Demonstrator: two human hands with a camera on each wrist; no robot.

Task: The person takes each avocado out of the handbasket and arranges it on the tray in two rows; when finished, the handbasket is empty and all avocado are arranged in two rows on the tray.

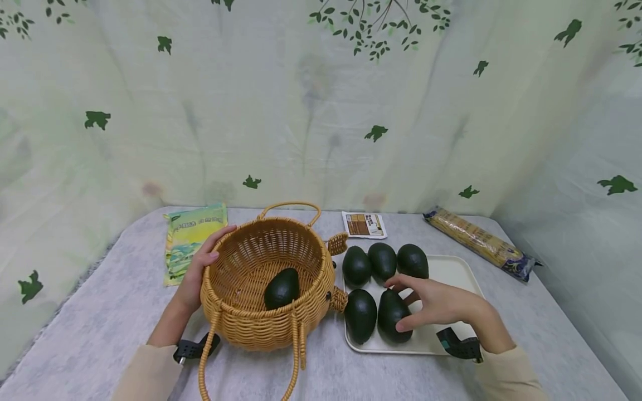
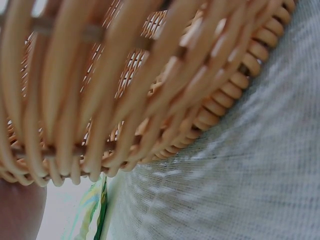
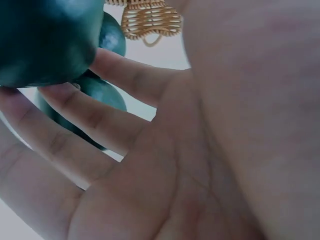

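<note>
A wicker basket (image 1: 266,328) with long looped handles and animal-like trim stands left of centre, one dark green avocado (image 1: 282,289) lying inside. My left hand (image 1: 198,273) holds the basket's left side at the rim; the left wrist view shows its woven wall (image 2: 100,100) close up. On the right, a white tray (image 1: 456,273) carries several avocados in two rows. My right hand (image 1: 436,303) grips the front-row avocado (image 1: 392,317) between thumb and fingers. In the right wrist view, the fingertips touch the underside of an avocado (image 3: 45,40).
Behind the basket's left side lies a green-yellow packet (image 1: 195,234). A small brown-and-white pouch (image 1: 364,225) is at the back middle. A long bag of what looks like dry noodles (image 1: 478,239) lies at the back right. Printed fabric (image 1: 321,111) hangs behind the table.
</note>
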